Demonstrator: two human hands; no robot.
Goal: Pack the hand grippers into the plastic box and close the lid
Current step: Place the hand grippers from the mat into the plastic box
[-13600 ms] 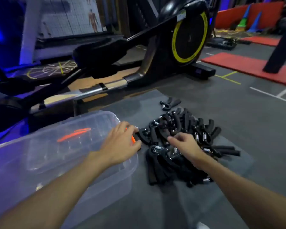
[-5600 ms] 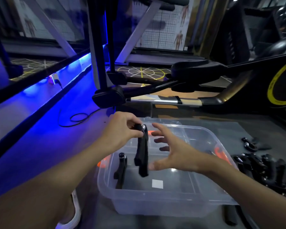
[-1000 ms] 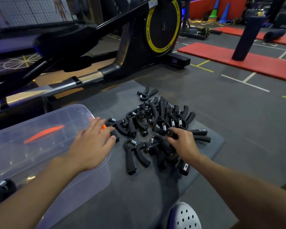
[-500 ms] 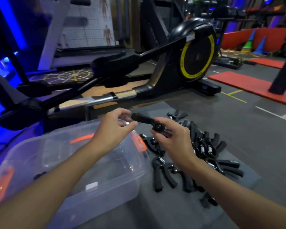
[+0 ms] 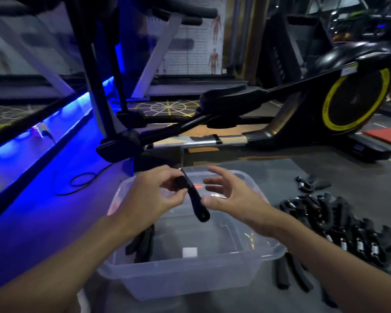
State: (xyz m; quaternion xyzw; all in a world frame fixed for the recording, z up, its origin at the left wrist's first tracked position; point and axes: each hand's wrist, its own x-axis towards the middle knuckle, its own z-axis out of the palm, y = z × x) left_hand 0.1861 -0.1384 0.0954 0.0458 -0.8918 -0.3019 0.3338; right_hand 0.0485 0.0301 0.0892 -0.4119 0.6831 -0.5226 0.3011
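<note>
A clear plastic box (image 5: 190, 265) with orange latches stands open on the grey mat in front of me. My left hand (image 5: 154, 197) pinches the top of a black hand gripper (image 5: 195, 202) that hangs over the box. Just right of it my right hand (image 5: 230, 199) hovers with fingers spread, holding nothing. A few black hand grippers (image 5: 141, 243) lean against the box's left inner wall. A heap of black hand grippers (image 5: 339, 224) with metal springs lies on the mat to the right of the box. No lid is in sight.
A black elliptical trainer (image 5: 303, 102) with a yellow-ringed wheel stands right behind the box. A black cable (image 5: 77, 181) loops on the blue-lit floor at left. One hand gripper (image 5: 309, 185) lies apart at far right. A red mat (image 5: 386, 136) shows at the right edge.
The hand gripper went from both hands to the left hand alone and now hangs over the box. My right hand let go and spread. My view swung left onto the box.
</note>
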